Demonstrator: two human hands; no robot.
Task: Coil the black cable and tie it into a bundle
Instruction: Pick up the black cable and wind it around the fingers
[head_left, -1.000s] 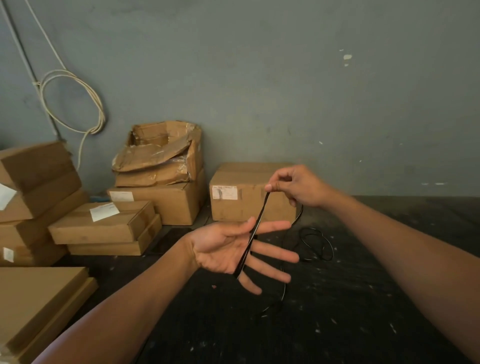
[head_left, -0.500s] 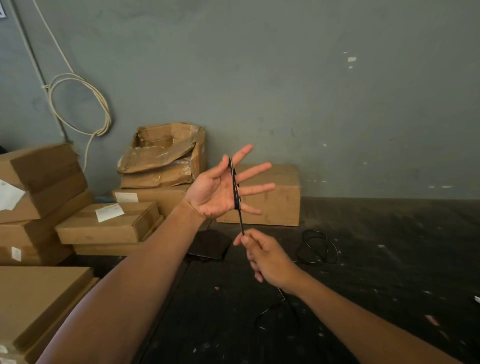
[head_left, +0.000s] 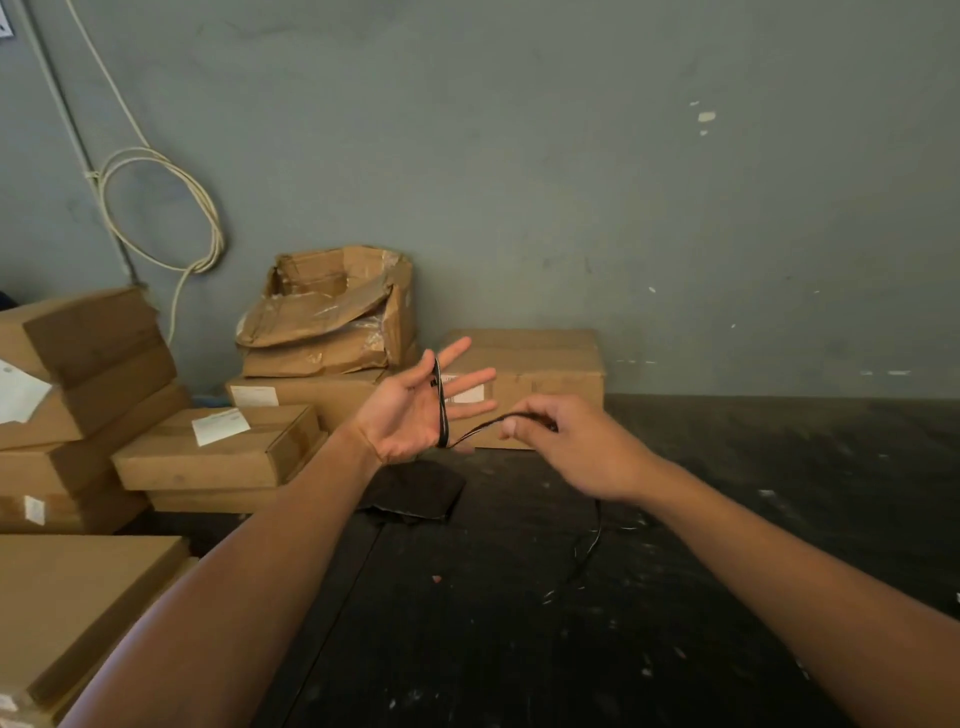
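Left hand (head_left: 415, 410) splayed (palm up), black cable (head_left: 441, 415) looped around it; right hand (head_left: 566, 447) pinches its strand.

The left hand (head_left: 410, 410) was raised palm-up with fingers spread, and the black cable (head_left: 441, 410) ran in a loop across the base of its fingers. The right hand (head_left: 566, 447) pinched the cable just beside it, drawing a short taut stretch between the two hands, while the rest trailed under the right wrist onto the dark floor (head_left: 571, 649). Cardboard boxes (head_left: 218, 447) stood stacked against the grey wall (head_left: 571, 182), where a pale cord (head_left: 171, 208) hung coiled.
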